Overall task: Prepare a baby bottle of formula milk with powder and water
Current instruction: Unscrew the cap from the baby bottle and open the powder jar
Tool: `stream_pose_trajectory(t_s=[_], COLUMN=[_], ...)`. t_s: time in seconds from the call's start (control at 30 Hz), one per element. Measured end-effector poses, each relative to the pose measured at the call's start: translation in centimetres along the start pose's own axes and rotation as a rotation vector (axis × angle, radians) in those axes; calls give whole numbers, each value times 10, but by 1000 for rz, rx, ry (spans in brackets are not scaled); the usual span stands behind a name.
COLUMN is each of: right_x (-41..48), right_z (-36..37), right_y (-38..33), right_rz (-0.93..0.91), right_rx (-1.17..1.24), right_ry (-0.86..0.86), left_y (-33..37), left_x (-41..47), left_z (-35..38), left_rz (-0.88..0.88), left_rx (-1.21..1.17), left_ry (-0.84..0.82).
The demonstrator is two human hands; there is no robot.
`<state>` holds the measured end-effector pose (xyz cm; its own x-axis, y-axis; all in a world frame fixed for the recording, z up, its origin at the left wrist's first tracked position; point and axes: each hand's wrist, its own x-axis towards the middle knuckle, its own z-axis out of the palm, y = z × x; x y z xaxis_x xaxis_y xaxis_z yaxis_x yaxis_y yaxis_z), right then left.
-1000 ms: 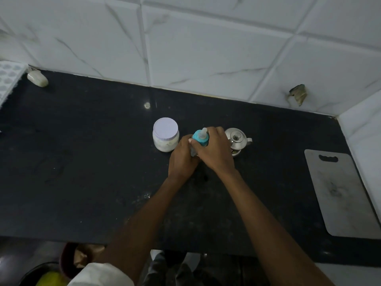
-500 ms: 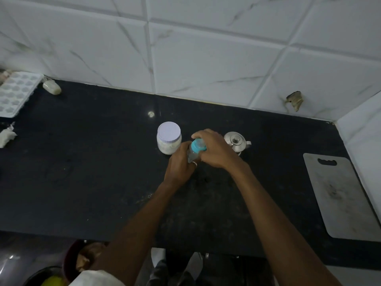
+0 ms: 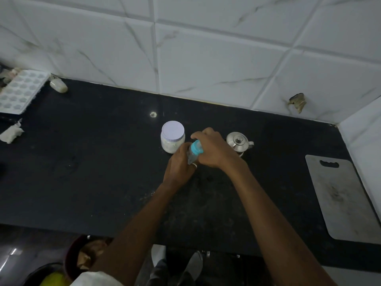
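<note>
A clear baby bottle (image 3: 192, 156) with a blue collar (image 3: 196, 149) stands tilted at the middle of the black counter (image 3: 92, 172). My left hand (image 3: 179, 168) grips the bottle's body from the left. My right hand (image 3: 214, 149) is closed over the blue collar from the right and hides the teat. Just left of the bottle stands a powder jar (image 3: 172, 136) with its white lid on. To the right, partly behind my right hand, sits a small steel pot (image 3: 238, 143) with a lid and a spout.
A grey cutting board (image 3: 342, 197) lies at the counter's right end. A white ice tray (image 3: 18, 89), a small pale object (image 3: 58, 85) and a crumpled packet (image 3: 11, 133) are at the far left. Tiled wall behind; bins below the counter's front edge.
The view has tilted and shifted right, so the ice tray shows. My right hand has turned on the collar and now covers the teat; the bottle leans more.
</note>
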<state>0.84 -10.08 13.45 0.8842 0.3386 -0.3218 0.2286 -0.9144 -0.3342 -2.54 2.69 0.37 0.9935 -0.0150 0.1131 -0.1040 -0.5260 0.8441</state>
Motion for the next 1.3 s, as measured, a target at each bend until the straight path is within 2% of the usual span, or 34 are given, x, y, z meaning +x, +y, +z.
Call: stream_pose_trajectory(t_s=[0.17,0.23,0.33,0.4,0.63,0.87,0.97,1.3], right_x=[0,-3,-8,-10,-11,-14,-14,-22], right_z=[9,10,6,6,17,14,12,29], right_y=[-13,-15,-16,-18,-28,-24,-21,-15], right_rz=[196,138,-12,-38,147,-45,-97,39], right_rx=[-138,-134,-73,-34,-121,-45,-18,68], right_ry=[208,195,43,4,232,124,128,233], left_y=[-2,-2,-2,-3,-5,-8,-12,-18], left_x=[-4,-5,-9,-11,-16,-20,-22,-32], left_z=[-1,-3,-7,-9,-12,-16,-16,-27], left_rz=[9,-4,-19,-17,-10,-38,-56,-149], left_rx=[13,16,20,25,63,35,38,-19], left_ry=[1,-1,-4,-6,7,5,-1,71])
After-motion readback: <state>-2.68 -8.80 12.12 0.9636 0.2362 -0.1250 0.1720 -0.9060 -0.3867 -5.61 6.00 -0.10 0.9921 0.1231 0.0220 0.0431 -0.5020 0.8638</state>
